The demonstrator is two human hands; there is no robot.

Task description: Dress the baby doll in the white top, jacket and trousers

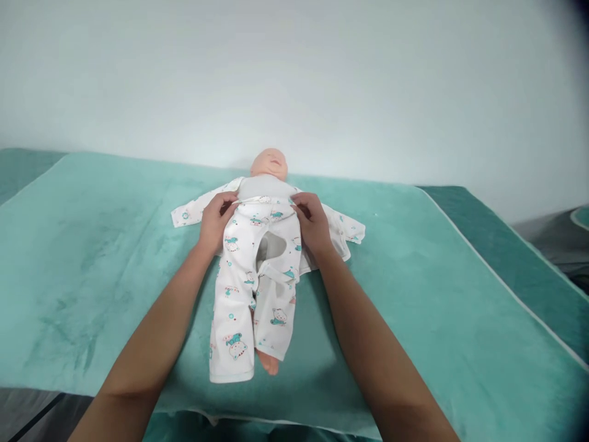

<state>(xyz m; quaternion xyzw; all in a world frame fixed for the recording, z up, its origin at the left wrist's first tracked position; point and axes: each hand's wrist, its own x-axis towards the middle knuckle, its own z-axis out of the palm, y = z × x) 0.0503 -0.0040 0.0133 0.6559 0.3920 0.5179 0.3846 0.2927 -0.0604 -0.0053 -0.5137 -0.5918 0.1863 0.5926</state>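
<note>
A baby doll [269,163] lies on its back, head toward the wall. White printed baby pants [239,294] with an open crotch cover its legs, and one foot [268,362] shows below a cuff. My left hand [219,215] pinches the waistband at its left side. At the opposite side, my right hand [313,220] has its fingers closed on the same waistband. Under the doll a matching printed top [343,230] is spread open with both sleeves out to the sides. The doll's bare grey-white torso [263,187] shows above the waistband.
A light green cloth [437,307] covers the table beneath the doll. Darker green fabric [488,239] shows past its right side. A pale wall [294,80] rises directly behind the doll's head. The cloth's front edge [276,422] runs close to my body.
</note>
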